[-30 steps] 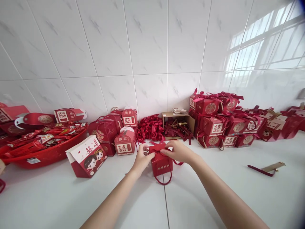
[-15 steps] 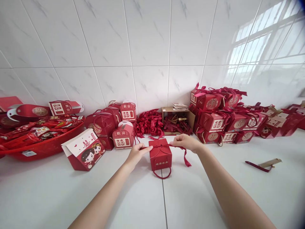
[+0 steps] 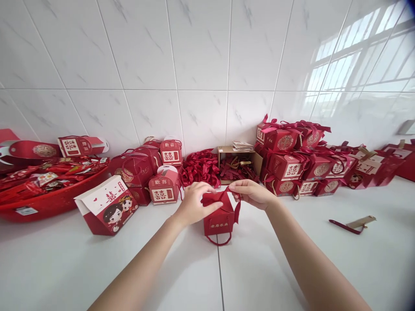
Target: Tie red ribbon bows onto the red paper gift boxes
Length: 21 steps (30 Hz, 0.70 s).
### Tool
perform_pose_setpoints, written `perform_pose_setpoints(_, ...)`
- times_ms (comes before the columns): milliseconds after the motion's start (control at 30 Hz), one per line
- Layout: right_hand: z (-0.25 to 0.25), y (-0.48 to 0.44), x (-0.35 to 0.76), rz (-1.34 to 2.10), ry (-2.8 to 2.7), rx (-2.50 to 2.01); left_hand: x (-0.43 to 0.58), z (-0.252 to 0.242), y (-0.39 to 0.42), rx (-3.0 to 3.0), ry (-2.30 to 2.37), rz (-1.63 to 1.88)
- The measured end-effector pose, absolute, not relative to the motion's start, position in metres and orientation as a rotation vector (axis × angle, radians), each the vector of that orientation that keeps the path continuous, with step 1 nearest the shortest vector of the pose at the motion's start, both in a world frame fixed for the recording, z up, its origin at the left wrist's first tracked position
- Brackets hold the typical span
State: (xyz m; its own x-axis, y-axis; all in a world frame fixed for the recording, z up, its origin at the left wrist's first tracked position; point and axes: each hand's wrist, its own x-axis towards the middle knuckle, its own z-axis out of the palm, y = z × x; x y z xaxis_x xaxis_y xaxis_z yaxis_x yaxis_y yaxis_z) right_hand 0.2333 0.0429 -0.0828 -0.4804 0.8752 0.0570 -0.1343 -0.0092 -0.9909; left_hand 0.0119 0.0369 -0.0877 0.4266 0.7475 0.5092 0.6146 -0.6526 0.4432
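Note:
A small red gift box (image 3: 218,221) with gold characters on its front stands upright on the white surface before me. Its red cord handle (image 3: 220,242) hangs down in front. My right hand (image 3: 249,192), just above the box's right side, pinches a dark red ribbon (image 3: 237,212) whose end drops along that side. Over the left part of the lid is my left hand (image 3: 197,202), thumb stretched out and apart from the fingers. It partly covers the lid and the ribbon there, so whether its fingers touch the ribbon is hidden.
A red basin (image 3: 48,203) of packets and a white-and-red cartoon carton (image 3: 108,207) stand left. Behind are red boxes (image 3: 164,190), heaped ribbons (image 3: 201,167) and a cardboard box (image 3: 259,162). Stacked ribboned boxes (image 3: 292,166) and a strap with a tag (image 3: 352,225) are right.
My left hand has released its pinch at the box's left and spread over the lid. My right hand has moved inward, bringing the ribbon closer to the box. The view has shifted slightly.

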Motion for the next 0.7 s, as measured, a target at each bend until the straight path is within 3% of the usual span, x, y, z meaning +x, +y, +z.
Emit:
perform_pose_setpoints(100,-0.077,0.038,0.231,1.64,-1.407,-0.787,0.032,-0.079,0.031,2.64,1.242,0.998)
perform_pose_setpoints(267,-0.066,0.031,0.238,1.608,-1.42,-0.871,0.041,-0.08,0.033,2.591,1.346,1.233)
perform_pose_setpoints(467,-0.075,0.036,0.225,1.315,-1.625,-1.119,0.036,-0.082,0.038,2.56,1.466,1.418)
perform_pose_setpoints(567,-0.084,0.035,0.21,1.243,-1.719,-1.026,0.035,-0.076,0.035,2.488,1.494,1.304)
perform_pose_setpoints(700,-0.09,0.033,0.196,1.043,-1.741,-1.111,0.021,-0.064,0.034,2.205,1.441,0.84)
